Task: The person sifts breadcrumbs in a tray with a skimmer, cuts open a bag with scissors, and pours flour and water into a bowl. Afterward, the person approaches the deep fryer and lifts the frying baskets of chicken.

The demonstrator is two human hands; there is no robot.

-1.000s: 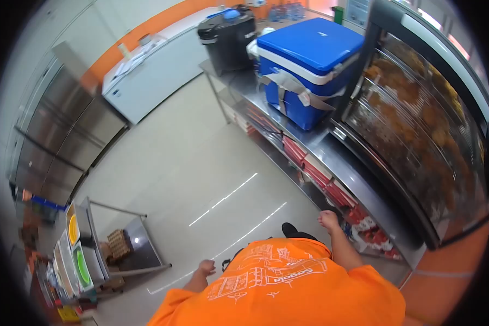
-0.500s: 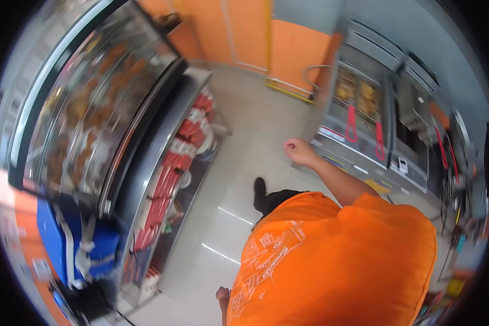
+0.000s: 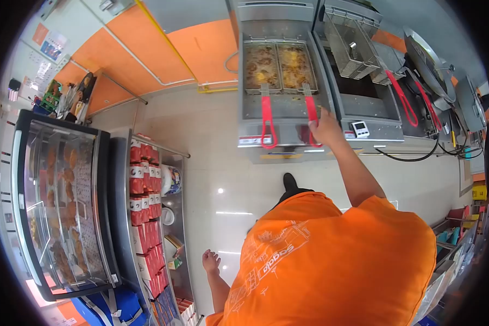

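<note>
Basket of golden food, the one farther right of two in the fryer at the upper centre of the frame, looks stiff in its wire and probably weighs a fair bit loaded, with hot, slick metal. Its long red handle, pointing down toward mid-frame, seems the place to take hold, on the loop well away from the wire. The right hand is at that handle, though I cannot tell whether it is clamped on, while the left hand, lower centre, hangs empty, fingers loosely curled.
</note>
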